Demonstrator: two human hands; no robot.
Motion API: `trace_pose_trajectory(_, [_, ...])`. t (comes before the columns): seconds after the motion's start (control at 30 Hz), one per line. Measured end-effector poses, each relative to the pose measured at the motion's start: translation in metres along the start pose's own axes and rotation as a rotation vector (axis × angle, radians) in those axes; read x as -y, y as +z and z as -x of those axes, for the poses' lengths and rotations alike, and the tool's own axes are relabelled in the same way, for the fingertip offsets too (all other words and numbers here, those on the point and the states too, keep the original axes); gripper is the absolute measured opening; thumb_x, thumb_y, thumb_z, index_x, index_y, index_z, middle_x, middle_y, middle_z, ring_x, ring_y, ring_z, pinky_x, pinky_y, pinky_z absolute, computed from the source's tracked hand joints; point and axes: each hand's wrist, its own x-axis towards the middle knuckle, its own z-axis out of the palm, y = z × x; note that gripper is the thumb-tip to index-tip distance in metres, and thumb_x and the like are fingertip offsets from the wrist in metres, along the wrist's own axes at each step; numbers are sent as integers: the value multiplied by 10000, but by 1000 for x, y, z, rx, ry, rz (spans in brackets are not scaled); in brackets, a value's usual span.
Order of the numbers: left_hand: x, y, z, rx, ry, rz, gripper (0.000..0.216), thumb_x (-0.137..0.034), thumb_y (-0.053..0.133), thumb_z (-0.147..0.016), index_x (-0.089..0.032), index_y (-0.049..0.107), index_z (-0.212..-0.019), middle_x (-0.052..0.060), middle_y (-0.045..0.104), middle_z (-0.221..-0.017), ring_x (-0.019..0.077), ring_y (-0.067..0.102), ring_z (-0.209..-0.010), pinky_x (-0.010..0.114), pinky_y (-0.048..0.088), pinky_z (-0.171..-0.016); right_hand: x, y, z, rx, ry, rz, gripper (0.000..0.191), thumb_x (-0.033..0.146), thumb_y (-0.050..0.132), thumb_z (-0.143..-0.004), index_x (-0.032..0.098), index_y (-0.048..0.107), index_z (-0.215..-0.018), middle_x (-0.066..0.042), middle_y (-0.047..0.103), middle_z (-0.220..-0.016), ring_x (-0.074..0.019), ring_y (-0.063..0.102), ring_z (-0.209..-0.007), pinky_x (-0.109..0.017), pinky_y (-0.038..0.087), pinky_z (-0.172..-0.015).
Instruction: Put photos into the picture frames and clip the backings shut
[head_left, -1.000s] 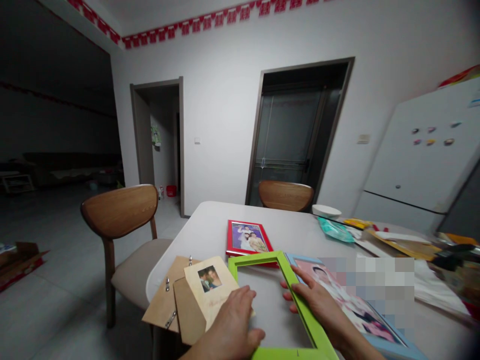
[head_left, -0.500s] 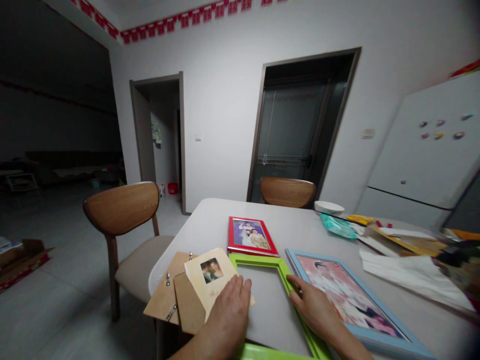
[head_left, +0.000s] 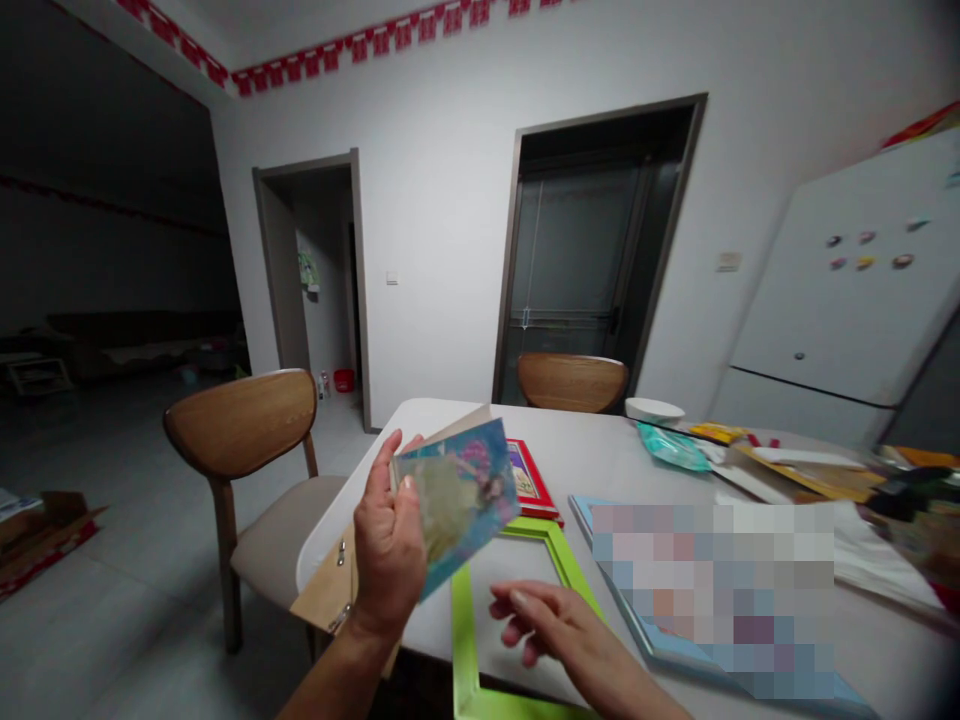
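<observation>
My left hand (head_left: pixel 390 550) is closed on a photo print (head_left: pixel 472 495) with a blue and pink picture, tilted up above the table; its thumb lies across the front. A cream sheet (head_left: pixel 457 425) shows behind the print, in the same grip. Below lies a bright green picture frame (head_left: pixel 465 640), with the white tabletop visible through it. Over that frame hovers my right hand (head_left: pixel 544 615), empty, its fingers loosely bent and apart. Partly hidden by my left hand, a brown backing board (head_left: pixel 322 590) with metal clips rests at the table's left edge.
A red picture frame (head_left: pixel 541 480) lies behind the green one. To the right is a light blue frame (head_left: pixel 634 620), its picture blurred out. Farther right sit a white bowl (head_left: pixel 655 410), a teal packet (head_left: pixel 671 447) and papers. Wooden chairs (head_left: pixel 244 425) stand around the white table (head_left: pixel 431 412).
My left hand has lifted the photo print and cream sheet off the table, and the blue picture side now shows. My right hand has let go of the green frame's side and moved left.
</observation>
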Motion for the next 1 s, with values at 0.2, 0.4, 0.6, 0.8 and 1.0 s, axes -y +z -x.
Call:
trace_pose_trajectory(0.2, [14,23,24,65,-255,410,445,-195,443,-768,-181,329,-1198,45,608,-1009,174,582,-899,284,457,-785,5,13,-7,-191,-35,-827,267,338,569,-678,159,568,-877,-44,652,-828,-167,600,-793,-306,470,-712])
trace_pose_trajectory(0.4, [34,20,49,439,-472,371,337,-125,498,-660,-127,552,-993,34,643,-898,198,566,-888,289,427,-800,6,-18,-10,-437,-47,-821,409,168,589,-615,194,519,-1017,13,668,-835,-154,618,-759,-274,497,-717])
trace_pose_trajectory(0.6, [43,15,58,762,-819,472,427,-80,506,-517,-113,576,-937,36,645,-802,199,596,-749,275,454,-637,2,-40,3,-540,208,-353,553,372,581,-627,220,450,-1142,-17,638,-992,-182,606,-843,-280,476,-738])
trace_pose_trajectory(0.8, [55,10,55,630,-732,267,550,-137,520,-566,-101,436,-1109,86,602,-954,201,567,-871,285,430,-737,1,-61,7,-475,243,-29,531,408,480,-649,177,471,-1127,-69,619,-1032,-216,601,-857,-281,453,-731])
trace_pose_trajectory(1.0, [61,-6,64,692,-370,-381,595,-202,539,-648,-129,374,-1215,118,409,-1265,221,354,-1159,345,249,-980,-4,-58,7,-331,187,10,468,323,412,-642,194,492,-1084,-55,668,-883,-213,630,-731,-291,465,-624])
